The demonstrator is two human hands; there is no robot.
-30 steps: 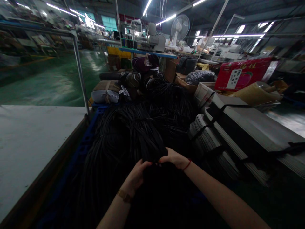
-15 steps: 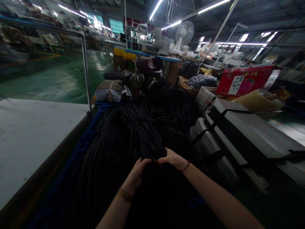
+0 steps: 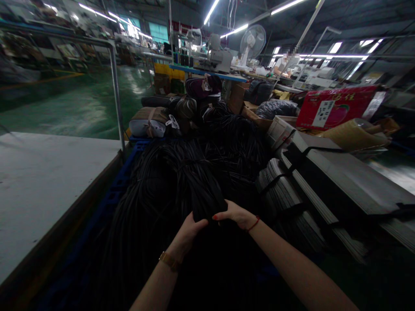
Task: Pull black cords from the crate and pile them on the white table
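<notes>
The bundle of black strips [image 3: 207, 194] lies on the heap of black strips [image 3: 155, 190], its near end between the two hands. The left hand [image 3: 186, 233] and right hand [image 3: 235, 215] grip it from either side, thumbs on top, probably to keep the loose strips together. The heap rests on a blue pallet [image 3: 125, 175], likely to keep it off the floor. Black straps bind the stacked boards [image 3: 350, 172] beside it, presumably against sliding.

The red box [image 3: 339, 108] bears yellow lettering [image 3: 343, 97], apparently ending in 佳, and an illegible white label [image 3: 323, 114].
</notes>
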